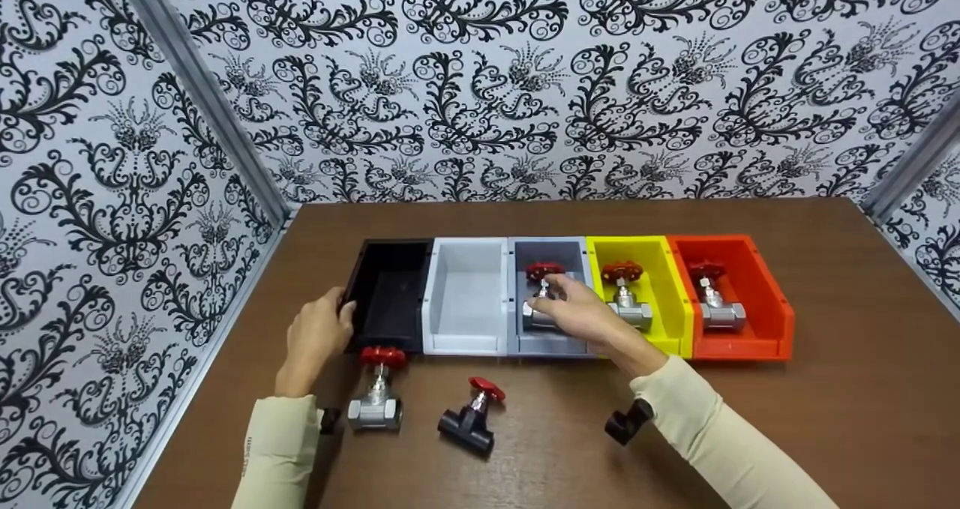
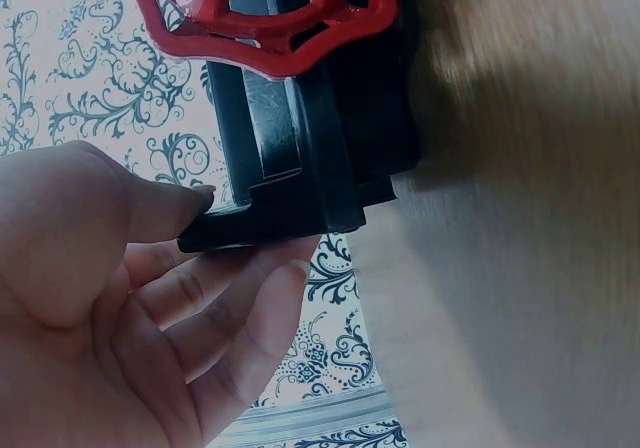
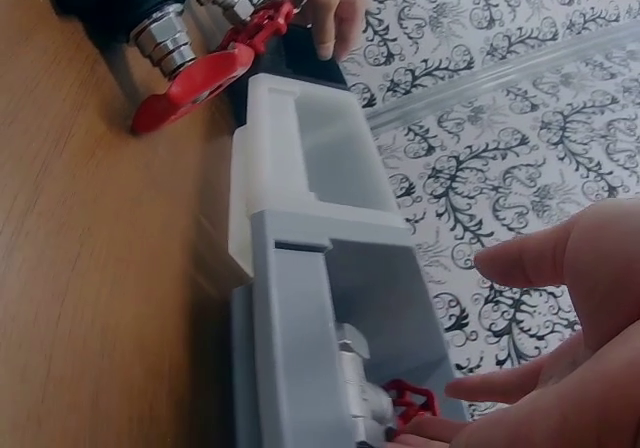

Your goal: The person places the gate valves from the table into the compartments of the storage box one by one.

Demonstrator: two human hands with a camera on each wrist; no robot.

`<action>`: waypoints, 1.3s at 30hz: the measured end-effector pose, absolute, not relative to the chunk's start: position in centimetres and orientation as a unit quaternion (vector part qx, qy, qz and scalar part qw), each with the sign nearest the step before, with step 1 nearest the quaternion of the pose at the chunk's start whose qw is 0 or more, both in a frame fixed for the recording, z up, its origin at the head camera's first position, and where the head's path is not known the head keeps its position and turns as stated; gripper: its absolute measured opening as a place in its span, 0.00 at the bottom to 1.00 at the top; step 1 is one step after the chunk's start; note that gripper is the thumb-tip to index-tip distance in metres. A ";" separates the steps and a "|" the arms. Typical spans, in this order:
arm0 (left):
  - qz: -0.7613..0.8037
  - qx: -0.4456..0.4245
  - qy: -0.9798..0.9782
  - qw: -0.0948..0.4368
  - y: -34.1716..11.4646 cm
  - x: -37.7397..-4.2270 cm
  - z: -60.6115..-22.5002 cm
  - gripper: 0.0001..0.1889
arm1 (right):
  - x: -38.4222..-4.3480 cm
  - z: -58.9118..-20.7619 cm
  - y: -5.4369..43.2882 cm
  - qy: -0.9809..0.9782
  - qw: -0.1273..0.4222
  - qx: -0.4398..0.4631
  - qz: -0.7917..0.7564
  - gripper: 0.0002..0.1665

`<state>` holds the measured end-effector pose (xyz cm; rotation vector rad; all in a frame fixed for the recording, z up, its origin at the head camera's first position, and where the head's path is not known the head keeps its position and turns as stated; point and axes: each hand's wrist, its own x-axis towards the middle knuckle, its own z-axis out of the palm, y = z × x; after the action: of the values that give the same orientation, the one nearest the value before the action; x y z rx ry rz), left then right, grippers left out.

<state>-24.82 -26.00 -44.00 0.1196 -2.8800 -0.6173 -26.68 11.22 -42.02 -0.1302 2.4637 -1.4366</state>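
Note:
My left hand (image 1: 319,333) grips the left wall of the black bin (image 1: 390,340). In the left wrist view the thumb (image 2: 175,211) lies on the bin's edge and the fingers sit along its outer side. My right hand (image 1: 581,310) is over the grey bin (image 1: 551,344), thumb and fingers spread apart. Inside that bin is a metal gate valve with a red handwheel (image 1: 544,271). In the right wrist view the lower fingertips overlap this handwheel (image 3: 412,400); the hand partly hides the valve body in the head view.
A white bin (image 1: 465,344) stands between black and grey. Yellow (image 1: 679,344) and orange (image 1: 780,336) bins to the right each hold a metal valve. In front, a metal valve (image 1: 375,413) and a black plastic valve (image 1: 469,428) lie on the brown table (image 1: 555,464). Patterned walls enclose the table.

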 end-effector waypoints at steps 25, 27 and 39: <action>-0.202 0.036 -0.974 0.096 -26.1 -24.9 -44.0 0.19 | -24.9 -39.4 18.7 0.842 -0.015 -0.054 -0.537 0.16; -0.201 0.037 -0.974 0.094 -26.1 -24.9 -44.0 0.19 | -25.0 -39.1 20.2 0.860 -0.031 -0.046 -0.508 0.17; -0.201 0.045 -0.975 0.083 -26.0 -25.0 -43.9 0.20 | -24.4 -39.0 27.7 0.895 -0.128 0.012 -0.428 0.22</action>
<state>-24.96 -26.05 -43.88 0.1343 -2.9107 -0.6000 -24.41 27.69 -39.00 0.0418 3.0656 -1.4655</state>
